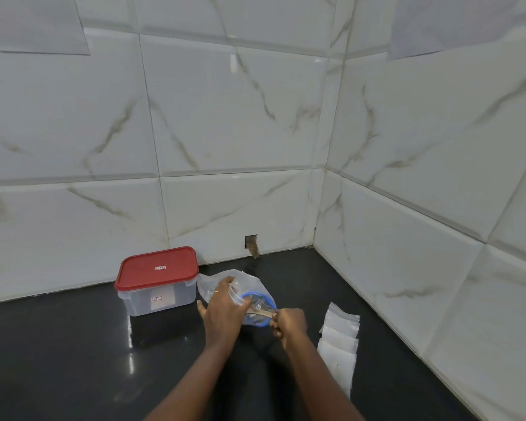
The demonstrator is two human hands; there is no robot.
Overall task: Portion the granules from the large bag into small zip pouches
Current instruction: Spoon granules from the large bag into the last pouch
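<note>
Large bag (245, 279) of clear plastic lies crumpled on the table (73, 360), just right of the red-lidded box (158, 281), and both hands work at its mouth. The left hand (222, 309) curls its fingers over the plastic rim and holds the opening up. The right hand (289, 325) pinches the end of a pale, slim utensil (263, 313), likely a spoon, whose far end reaches into a blue-rimmed round thing (272, 302) at the bag's mouth. Whether that ring sits inside the bag or behind it I cannot tell, and the granules themselves are too blurred to make out.

The step looks like scooping out a portion. To do it well, the left hand should hold the mouth wide and lifted so the plastic does not fold onto the utensil, while the right draws the load out level and slowly. The small zip pouches (339, 341) lie in an overlapping row near the right forearm, apart from the bag. One needs opening and bringing close before any load travels, or granules may scatter over the dark table.
</note>
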